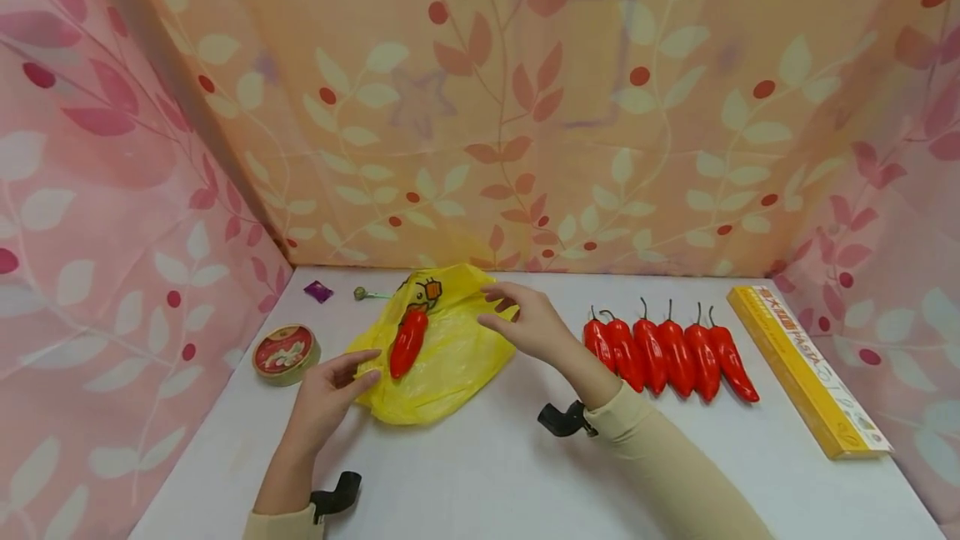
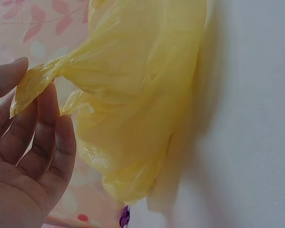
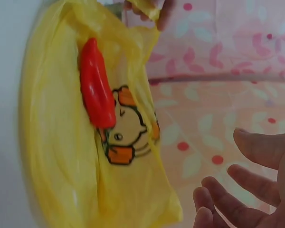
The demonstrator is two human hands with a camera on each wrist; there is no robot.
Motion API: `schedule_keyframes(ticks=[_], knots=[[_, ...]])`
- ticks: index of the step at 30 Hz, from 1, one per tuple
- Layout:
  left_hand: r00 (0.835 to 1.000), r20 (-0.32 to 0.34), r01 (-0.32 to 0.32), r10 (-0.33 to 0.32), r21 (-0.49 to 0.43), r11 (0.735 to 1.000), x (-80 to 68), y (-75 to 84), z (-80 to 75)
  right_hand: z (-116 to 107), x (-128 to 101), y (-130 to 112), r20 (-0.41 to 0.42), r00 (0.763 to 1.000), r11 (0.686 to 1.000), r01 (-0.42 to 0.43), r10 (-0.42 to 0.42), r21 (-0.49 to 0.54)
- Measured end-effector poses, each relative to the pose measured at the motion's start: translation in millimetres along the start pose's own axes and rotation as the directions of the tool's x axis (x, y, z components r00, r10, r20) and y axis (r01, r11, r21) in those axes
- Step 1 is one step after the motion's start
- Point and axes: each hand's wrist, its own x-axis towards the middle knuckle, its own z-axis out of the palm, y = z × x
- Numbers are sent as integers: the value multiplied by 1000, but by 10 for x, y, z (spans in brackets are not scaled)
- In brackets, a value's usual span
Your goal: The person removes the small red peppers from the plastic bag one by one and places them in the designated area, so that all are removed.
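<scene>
A yellow plastic bag [image 1: 457,365] with a printed cartoon face [image 3: 126,126] is spread on the white table. One red chili pepper [image 1: 408,344] lies against its yellow plastic, overlapping part of the print. At the bag's left side, my left hand [image 1: 322,394] pinches a gathered corner; in the left wrist view that corner [image 2: 35,88] passes between thumb and fingers. My right hand [image 1: 528,323] hovers by the bag's right edge with fingers spread and holds nothing. In the right wrist view its fingers [image 3: 242,194] stand apart from the plastic.
Several red chili peppers [image 1: 675,352] form a row on the right, partly behind the right forearm. Beyond them lies a long yellow pasta box [image 1: 802,373]. A round tin [image 1: 285,354], a purple wrapped candy [image 1: 318,291] and a lollipop [image 1: 362,293] are at left. Patterned cloth walls surround the table.
</scene>
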Motion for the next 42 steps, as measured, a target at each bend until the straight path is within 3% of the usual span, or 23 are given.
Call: schedule_keyframes(ticks=[3,8,13,18,26,32,36,42], knots=[[1000,1,-6,6,9,1000,8,-2,4,143,147,-27,35,999,999,-11,10,36],[1000,8,-5,5,12,1000,18,-9,7,434,452,25,85,992,990,-99,91,101],[1000,12,2,-2,7,1000,15,-27,-12,800,730,147,150,971,953,-215,185,215],[1000,21,-3,3,15,1000,34,-31,-21,1136,835,219,174,944,915,-317,280,250],[999,34,8,-8,-3,1000,34,-58,-4,1368,835,202,212,919,914,-369,331,171],[999,34,1,0,-11,1000,30,-78,-7,1440,859,165,250,893,927,-368,373,-70],[1000,29,6,-6,-14,1000,32,-77,-9,1477,855,178,227,905,933,-347,359,-91],[1000,26,13,-13,-14,1000,33,-59,-15,1443,847,154,181,943,948,-300,278,108]])
